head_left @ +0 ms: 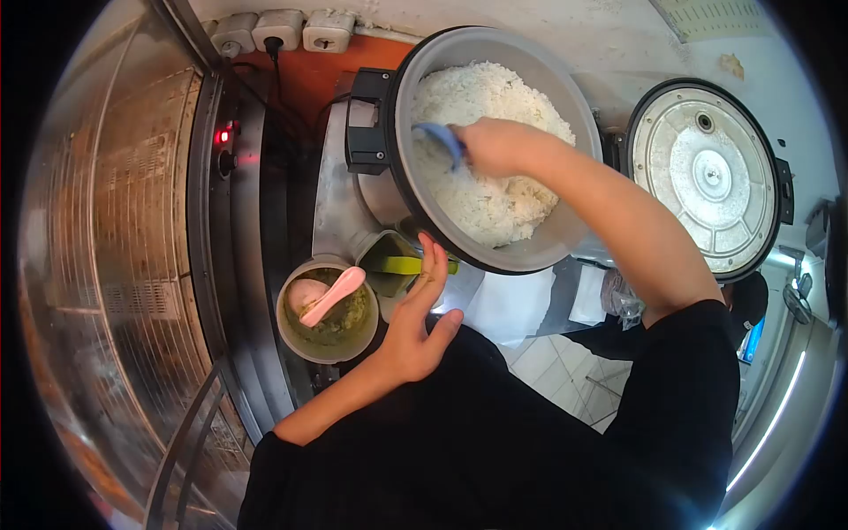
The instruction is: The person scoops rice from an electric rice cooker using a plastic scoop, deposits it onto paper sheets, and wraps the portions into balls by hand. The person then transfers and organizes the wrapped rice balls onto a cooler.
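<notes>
White rice (499, 208) fills much of a large round cooker (565, 106), whose hinged lid (707, 177) stands open at the right. My right hand (495, 147) reaches into the cooker, its fingers wrapped round a blue scoop (437, 141) against the rice. My left hand (420, 331) is at the cooker's front rim, holding nothing, fingers stretched out and thumb apart. Beside it sits a square container (382, 283) with a green handle (397, 264). Left of that, a round tub (353, 349) holds a greenish mixture and a pink-handled utensil (336, 296).
A glass-fronted metal cabinet (132, 221) with a red light runs along the left. Wall sockets (278, 29) are behind. White paper sheets (512, 305) and a clear plastic bag (621, 299) lie in front of the cooker.
</notes>
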### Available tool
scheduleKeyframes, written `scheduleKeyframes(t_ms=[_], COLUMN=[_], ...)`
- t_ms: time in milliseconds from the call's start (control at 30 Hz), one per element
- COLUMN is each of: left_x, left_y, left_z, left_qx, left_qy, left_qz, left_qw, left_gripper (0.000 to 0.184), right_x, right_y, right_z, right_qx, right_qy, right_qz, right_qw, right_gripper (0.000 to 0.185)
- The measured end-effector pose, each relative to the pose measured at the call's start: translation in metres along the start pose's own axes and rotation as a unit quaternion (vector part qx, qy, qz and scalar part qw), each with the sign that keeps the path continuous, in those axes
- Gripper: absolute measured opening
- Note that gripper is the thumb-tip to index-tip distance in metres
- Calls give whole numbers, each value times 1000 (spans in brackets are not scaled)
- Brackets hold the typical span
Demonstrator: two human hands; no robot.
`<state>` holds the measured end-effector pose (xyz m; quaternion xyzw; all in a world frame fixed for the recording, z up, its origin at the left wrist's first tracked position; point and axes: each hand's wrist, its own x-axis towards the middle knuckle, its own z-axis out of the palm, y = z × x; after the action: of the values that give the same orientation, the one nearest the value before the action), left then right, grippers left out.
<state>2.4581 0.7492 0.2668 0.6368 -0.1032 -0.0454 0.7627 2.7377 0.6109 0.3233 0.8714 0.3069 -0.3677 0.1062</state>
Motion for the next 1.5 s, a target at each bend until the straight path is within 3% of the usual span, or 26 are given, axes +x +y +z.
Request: scheduleKeyframes(t_ms=[200, 333, 400, 433, 500, 533, 567, 667, 733, 767, 833, 933, 1000, 1100, 1333, 1400, 1433, 1500], left_x=[1, 3, 6, 7, 8, 8, 9, 8, 8, 8, 8, 10, 8, 10, 12, 11, 11, 13], left_y=[3, 6, 7, 4, 3, 3, 3, 4, 4, 4, 4, 2, 2, 2, 3, 6, 12, 27], left_z=[-6, -14, -19, -22, -23, -23, -23, -24, -22, -22, -21, -19, -20, -21, -18, -22, -26, -34], left_qx=[18, 33, 24, 16, 11, 6, 0, 2, 3, 4, 11, 19, 28, 14, 17, 15, 30, 67], left_qy=[-15, -38, -45, -49, -48, -47, -48, -49, -44, -46, -48, -48, -51, -51, -54, -63, -78, -95], left_qz=[-8, -20, -27, -23, -14, -12, -11, -14, -15, -14, -16, -17, -23, -14, -24, -29, -52, -88], left_qw=[1000, 999, 998, 998, 999, 999, 999, 999, 999, 999, 999, 999, 998, 999, 998, 998, 995, 989], left_gripper=[81, 81, 80, 80, 79, 79, 78, 78, 78, 78, 77, 77, 77, 77, 78, 78, 80, 78], right_x=[-49, -77, -60, -61, -65, -59, -57, -57, -57, -49, -30, -20, -18, -57, -138, -147, -151, -165], right_y=[-16, -3, 29, 25, 5, 2, 8, 2, 18, 23, 23, -18, -40, -41, -46, -19, -2, 32], right_z=[-15, -38, -34, -34, -33, -8, 4, 0, -11, -3, 12, 12, 16, 20, 29, 17, 14, 7], right_qx=[62, 71, 98, 97, -119, -193, -192, -170, 30, 33, 61, 98, 98, 173, 121, 130, 136, 350], right_qy=[12, 21, 129, 135, 205, 286, 289, 281, 276, 278, 158, 106, 75, 136, 168, 112, 116, -55], right_qz=[-49, -16, -46, -47, 163, 112, 114, 172, 233, 234, 164, 133, 59, 21, 31, -49, -43, 29], right_qw=[997, 997, 986, 985, 958, 932, 931, 929, 932, 931, 972, 981, 991, 975, 978, 984, 983, 935], right_gripper=[42, 39, 57, 57, 69, 75, 75, 70, 61, 61, 46, 37, 35, 40, 47, 51, 51, 48])
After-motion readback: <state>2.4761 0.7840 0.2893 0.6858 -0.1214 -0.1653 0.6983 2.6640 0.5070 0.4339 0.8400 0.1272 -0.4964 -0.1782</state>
